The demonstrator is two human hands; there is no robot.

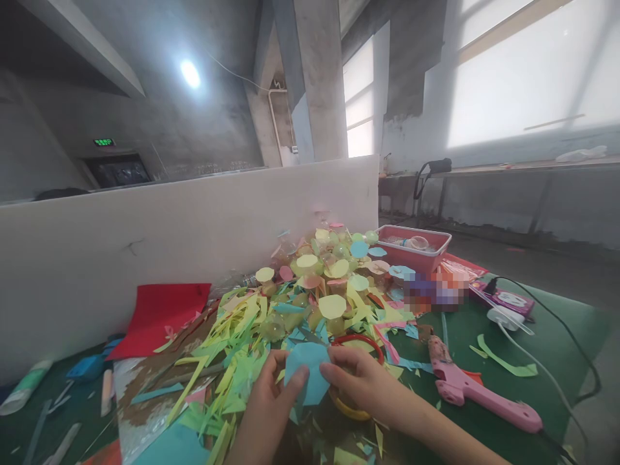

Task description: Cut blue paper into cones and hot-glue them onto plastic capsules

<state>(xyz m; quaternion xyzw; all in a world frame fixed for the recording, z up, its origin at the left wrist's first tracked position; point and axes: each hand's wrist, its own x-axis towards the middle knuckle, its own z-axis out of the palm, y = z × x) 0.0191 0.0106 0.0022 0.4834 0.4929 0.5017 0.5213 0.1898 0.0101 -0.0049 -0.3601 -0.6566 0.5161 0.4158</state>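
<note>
A piece of light blue paper (308, 368) with a rounded, cut outline is held up between both hands near the front of the table. My left hand (278, 394) pinches its left side, thumb lying across the front. On the right edge, the thumb and fingertips of my right hand (356, 378) are closed on the same piece. Just behind it lie scissors (382, 352) with red and yellow handles, partly hidden by my right hand. Beyond them stands a heap of clear plastic pieces topped with paper discs (332, 307) in yellow, blue and pink.
Yellow-green paper strips (242, 329) spread on the left, with a red sheet (165, 313) behind. A pink glue gun (484, 394) with a cord lies right. A pink basket (416, 248) holds plastic pieces. A white partition (194, 232) closes off the back.
</note>
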